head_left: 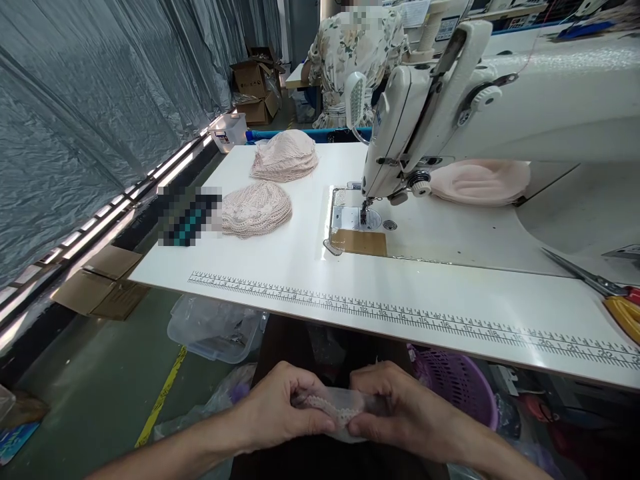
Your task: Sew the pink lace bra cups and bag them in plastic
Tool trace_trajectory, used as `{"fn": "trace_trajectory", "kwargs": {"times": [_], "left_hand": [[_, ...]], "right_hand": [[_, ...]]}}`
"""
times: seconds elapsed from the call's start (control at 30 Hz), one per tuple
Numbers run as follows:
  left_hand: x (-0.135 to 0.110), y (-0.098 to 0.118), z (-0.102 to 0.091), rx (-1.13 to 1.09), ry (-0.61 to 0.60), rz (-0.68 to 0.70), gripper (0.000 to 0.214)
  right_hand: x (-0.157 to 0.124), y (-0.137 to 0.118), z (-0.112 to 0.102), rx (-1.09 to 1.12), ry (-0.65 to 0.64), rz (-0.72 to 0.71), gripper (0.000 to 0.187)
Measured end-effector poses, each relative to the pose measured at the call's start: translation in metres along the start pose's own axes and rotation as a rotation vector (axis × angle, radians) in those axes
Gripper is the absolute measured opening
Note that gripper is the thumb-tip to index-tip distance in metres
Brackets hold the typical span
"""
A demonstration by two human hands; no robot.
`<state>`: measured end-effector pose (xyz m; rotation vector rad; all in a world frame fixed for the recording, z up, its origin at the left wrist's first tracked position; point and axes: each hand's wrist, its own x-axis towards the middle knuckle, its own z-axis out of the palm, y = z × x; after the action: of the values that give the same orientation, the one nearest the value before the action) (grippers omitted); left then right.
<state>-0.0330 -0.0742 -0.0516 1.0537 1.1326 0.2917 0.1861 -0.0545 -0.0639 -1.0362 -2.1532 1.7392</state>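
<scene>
Over my lap, below the table's front edge, a small pale piece of lace-edged fabric (343, 405) is stretched between my hands. My left hand (295, 403) grips its left end between thumb and fingers. At the other end my right hand (383, 407) pinches it the same way, thumb on top. Part of the fabric is hidden behind the fingers. On the white table (280, 267) lie a stack of pale pink lace pieces (257, 210) and, behind it, a second stack of pink pieces (285, 155).
A sewing machine (400, 127) stands on the table, with a pink padded piece (480, 181) under its arm. Scissors (595, 277) lie at the right edge. Below are a purple basket (457, 383) and a clear plastic bin (215, 327). A person (355, 60) sits beyond.
</scene>
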Motion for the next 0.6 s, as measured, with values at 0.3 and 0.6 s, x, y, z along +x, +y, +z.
{"fn": "trace_trajectory", "kwargs": {"times": [0.3,0.6], "left_hand": [[0.000,0.004,-0.002,0.011,-0.022,-0.034,0.018],[0.002,0.008,-0.001,0.090,0.024,-0.012,0.025]], "right_hand": [[-0.001,-0.004,0.000,0.004,-0.011,0.069,0.023],[0.000,-0.015,-0.002,-0.001,-0.032,0.163,0.022]]}}
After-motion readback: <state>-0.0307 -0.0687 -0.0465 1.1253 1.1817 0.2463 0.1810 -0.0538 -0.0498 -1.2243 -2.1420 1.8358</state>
